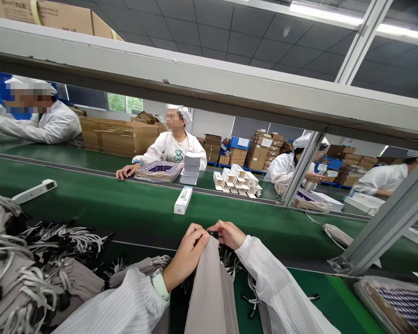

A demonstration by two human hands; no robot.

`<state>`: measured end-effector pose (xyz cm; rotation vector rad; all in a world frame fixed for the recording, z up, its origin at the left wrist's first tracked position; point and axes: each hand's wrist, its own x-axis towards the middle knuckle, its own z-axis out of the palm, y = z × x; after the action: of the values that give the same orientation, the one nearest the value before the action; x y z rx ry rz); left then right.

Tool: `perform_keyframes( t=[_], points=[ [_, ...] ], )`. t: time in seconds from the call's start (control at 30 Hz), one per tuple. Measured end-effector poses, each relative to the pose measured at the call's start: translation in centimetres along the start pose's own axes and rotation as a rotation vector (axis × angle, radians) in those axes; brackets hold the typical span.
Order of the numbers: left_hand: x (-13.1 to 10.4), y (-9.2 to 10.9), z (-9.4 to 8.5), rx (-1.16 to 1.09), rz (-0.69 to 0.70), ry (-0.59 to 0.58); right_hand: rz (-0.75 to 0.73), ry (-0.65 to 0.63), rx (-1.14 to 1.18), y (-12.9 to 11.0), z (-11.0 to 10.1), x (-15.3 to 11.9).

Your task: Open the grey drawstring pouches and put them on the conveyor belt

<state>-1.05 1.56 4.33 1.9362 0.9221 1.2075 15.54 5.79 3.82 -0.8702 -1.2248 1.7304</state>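
Observation:
In front of me hangs a long grey cloth pouch [211,287], its top end held up between my two hands. My left hand [188,253] is closed, its thumb and fingers pinching the pouch's upper edge. Fingers of my right hand [230,234] are closed around a small black toggle [213,234] at the top of the pouch. A large heap of similar grey pouches [12,278] with pale cords and black ends lies to my left. More cords [231,264] show below my right hand, partly hidden by the raised cloth.
A green conveyor belt [125,197] crosses ahead, carrying a white box [183,200] and a white device [35,191]. Open white boxes [237,180] are stacked beyond it. A slanted metal post [376,232] stands right, near a plastic-wrapped tray [397,301]. Several co-workers sit opposite.

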Motion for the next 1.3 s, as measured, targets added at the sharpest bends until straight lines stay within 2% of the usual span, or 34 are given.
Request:
perform_keyframes(
  t=[0.23,0.3,0.37,0.47,0.53,0.6,0.67,0.73,0.8,0.83,0.87,0.9,0.97,1.03,1.1,1.17,1.2,1.23,1.3],
  points=[
    [0.6,-0.6,-0.3,-0.150,-0.180,-0.016,0.040,-0.131,-0.121,1.3,0.6,0.1],
    [0.8,-0.7,-0.4,-0.150,-0.184,-0.015,0.031,-0.098,-0.254,1.5,1.1,0.2],
    [1.0,-0.7,-0.6,-0.121,-0.159,-0.003,-0.090,0.073,-0.480,1.5,1.2,0.3],
    [1.1,-0.1,-1.2,0.040,-0.172,-0.003,-0.419,0.412,-0.926,1.5,0.2,0.4],
    [1.1,1.0,-1.9,0.157,-0.285,-0.112,-0.549,0.563,-1.135,1.7,-1.2,0.3],
    [0.7,2.8,-2.7,0.173,-0.460,-0.332,-0.572,0.661,-1.200,1.8,-2.8,0.2],
    [0.0,5.0,-3.3,0.079,-0.588,-0.541,-0.570,0.735,-1.174,1.7,-4.0,-0.1],
    [-0.7,7.2,-3.6,-0.077,-0.603,-0.598,-0.576,0.785,-1.134,1.2,-4.6,-0.3],
    [-1.3,8.8,-3.7,-0.239,-0.584,-0.586,-0.587,0.819,-1.097,0.4,-4.4,-0.4],
    [-1.4,9.2,-3.7,-0.317,-0.578,-0.561,-0.557,0.783,-1.036,0.0,-4.1,-0.5],
    [-1.4,9.4,-3.7,-0.391,-0.565,-0.517,-0.492,0.686,-0.937,-0.5,-3.6,-0.5],
    [-1.2,9.3,-3.7,-0.454,-0.539,-0.449,-0.399,0.534,-0.803,-0.8,-2.9,-0.5],
    [-0.7,8.8,-3.7,-0.531,-0.436,-0.270,-0.180,0.123,-0.504,-1.1,-1.2,-0.9],
    [-0.1,8.1,-3.7,-0.555,-0.300,-0.122,-0.030,-0.239,-0.342,-0.9,1.1,-1.4],
    [0.3,7.6,-3.8,-0.550,-0.214,-0.063,-0.012,-0.426,-0.317,-0.1,3.3,-1.8],
    [0.6,7.2,-3.8,-0.518,-0.163,-0.046,-0.090,-0.432,-0.305,0.6,4.8,-1.7],
    [0.7,7.0,-3.8,-0.475,-0.138,-0.039,-0.148,-0.357,-0.285,0.8,5.0,-1.4],
    [0.8,6.8,-3.8,-0.415,-0.114,-0.036,-0.204,-0.231,-0.257,0.9,4.8,-1.1],
    [0.8,6.3,-3.6,-0.243,-0.064,-0.039,-0.332,0.173,-0.213,0.7,3.1,-0.3]
  ],
)
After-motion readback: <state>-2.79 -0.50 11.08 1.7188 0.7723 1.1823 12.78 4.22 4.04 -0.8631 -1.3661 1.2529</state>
